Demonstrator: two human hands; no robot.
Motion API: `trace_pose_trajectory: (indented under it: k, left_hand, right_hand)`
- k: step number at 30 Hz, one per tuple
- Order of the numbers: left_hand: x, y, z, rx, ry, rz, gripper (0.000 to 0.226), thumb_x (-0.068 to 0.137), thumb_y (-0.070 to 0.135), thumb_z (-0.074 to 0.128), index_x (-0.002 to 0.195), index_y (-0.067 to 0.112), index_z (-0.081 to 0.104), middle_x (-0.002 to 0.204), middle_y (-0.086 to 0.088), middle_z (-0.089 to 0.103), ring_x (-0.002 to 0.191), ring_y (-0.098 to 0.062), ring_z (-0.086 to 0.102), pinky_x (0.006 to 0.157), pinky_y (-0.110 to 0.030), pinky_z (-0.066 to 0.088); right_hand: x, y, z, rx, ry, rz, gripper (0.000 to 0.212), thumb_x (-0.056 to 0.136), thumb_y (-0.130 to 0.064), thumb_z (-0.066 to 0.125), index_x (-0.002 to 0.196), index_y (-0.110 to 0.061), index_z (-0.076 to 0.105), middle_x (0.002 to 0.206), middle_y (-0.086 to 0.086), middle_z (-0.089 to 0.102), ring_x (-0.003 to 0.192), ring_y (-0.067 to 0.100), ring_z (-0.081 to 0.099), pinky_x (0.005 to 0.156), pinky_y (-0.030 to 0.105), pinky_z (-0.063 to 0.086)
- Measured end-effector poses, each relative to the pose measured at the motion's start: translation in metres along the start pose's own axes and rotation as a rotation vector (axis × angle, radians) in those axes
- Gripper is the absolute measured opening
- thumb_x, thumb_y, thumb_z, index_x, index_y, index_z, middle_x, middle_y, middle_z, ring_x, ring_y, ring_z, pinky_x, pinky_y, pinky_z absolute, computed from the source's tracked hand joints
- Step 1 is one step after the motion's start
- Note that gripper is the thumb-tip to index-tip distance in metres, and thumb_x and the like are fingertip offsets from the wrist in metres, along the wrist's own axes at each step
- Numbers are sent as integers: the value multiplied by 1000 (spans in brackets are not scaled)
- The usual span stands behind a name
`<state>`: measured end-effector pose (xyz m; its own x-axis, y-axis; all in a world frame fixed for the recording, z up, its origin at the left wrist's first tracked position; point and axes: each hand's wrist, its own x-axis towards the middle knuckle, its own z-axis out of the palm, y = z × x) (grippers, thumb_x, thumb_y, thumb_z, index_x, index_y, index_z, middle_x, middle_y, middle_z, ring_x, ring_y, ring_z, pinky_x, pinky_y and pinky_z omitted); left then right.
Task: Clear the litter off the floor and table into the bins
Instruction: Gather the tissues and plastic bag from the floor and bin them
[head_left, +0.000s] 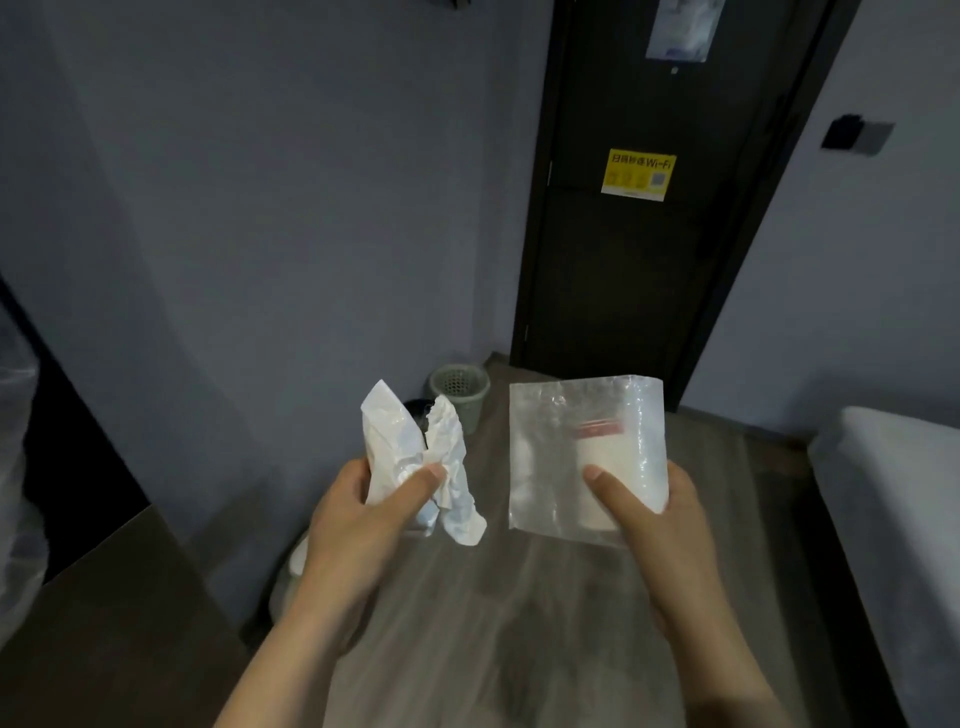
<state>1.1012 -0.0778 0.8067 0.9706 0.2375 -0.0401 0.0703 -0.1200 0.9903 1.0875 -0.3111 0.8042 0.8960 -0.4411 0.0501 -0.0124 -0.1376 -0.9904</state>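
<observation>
My left hand (363, 514) grips a crumpled white wrapper (415, 457), thumb pressed on its front. My right hand (654, 519) holds a clear bubble-wrap pouch (587, 447) with a red-and-white label inside, thumb on its face. Both are held up over the wooden floor (493, 623). A green mesh bin (460, 387) stands on the floor by the wall ahead. A dark bin (418, 408) sits just in front of it, mostly hidden behind the wrapper.
A dark door (644, 234) with a yellow Wi-Fi sticker is straight ahead. A white bed edge (893, 499) runs along the right. A dark wooden table (104, 623) is at lower left, with a white object (298, 558) on the floor beside it.
</observation>
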Motion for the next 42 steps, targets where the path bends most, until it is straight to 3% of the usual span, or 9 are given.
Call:
trace_pose_trajectory:
  k: [8,15,20,24,28,31,34,38,42]
  left_hand:
    - [128,22,66,92,55,-8,23,74,39,78,85,21,68,77,3,74,72,-10,69,59,-24,48]
    - [237,8,91,72,88,-56,19,70,32,82,74,21,67,71,11,72,58,-2,66,56,-25,48]
    - [341,-12,99,24,81,-89,27,57,33,82,71,15,67,59,5,66,54,-9,60,51,-26,46]
    - [421,-22,95,-4,76,-118,27,60,25,84,81,15,70,74,-1,73,67,-19,68,61,-36,54]
    - [510,-25,87,80,109,-104,24,68,24,84,87,21,70,79,5,73,72,-9,69,57,-23,51]
    - [562,-30,88,136,105,-122,26,70,28,82,91,21,70,84,5,73,75,-11,68,60,-27,51]
    - [604,-38,95,212,85,-149,31,71,33,81,95,19,68,87,3,71,79,-17,67,69,-36,56]
    - [666,-56,111,276,70,-195,38,72,40,79,100,19,65,92,3,69,82,-14,65,64,-27,48]
    - [731,-74,139,276,90,-230,28,71,38,79,91,26,63,86,12,68,80,-8,65,58,-20,44]
  right_hand:
    - [158,-1,26,5,-92,-29,57,75,-38,77,125,-26,53,109,-6,64,96,13,65,76,36,58]
    - [263,16,82,-37,-154,25,62,74,-37,78,128,-24,49,111,-3,61,97,17,62,78,40,58]
    - [342,29,141,-100,-180,7,54,76,-39,76,123,-26,53,110,-4,64,95,17,65,78,46,59]
    - [396,32,194,-155,-217,21,55,76,-41,75,125,-28,53,109,-6,64,95,13,65,78,42,59]
    - [454,30,251,-194,-236,66,49,76,-43,75,119,-32,53,107,-6,64,93,15,65,77,42,59]
    - [492,35,280,-196,-247,109,40,76,-41,75,109,-36,53,103,-5,63,91,15,65,74,38,59]
    - [532,42,301,-196,-259,152,48,77,-38,76,119,-25,56,105,-1,66,93,18,66,78,46,59]
    - [596,65,329,-198,-270,181,48,77,-36,76,119,-23,57,107,2,66,94,20,67,77,47,59]
    - [669,91,361,-206,-318,217,51,77,-36,75,121,-23,54,106,0,66,93,19,66,76,45,59]
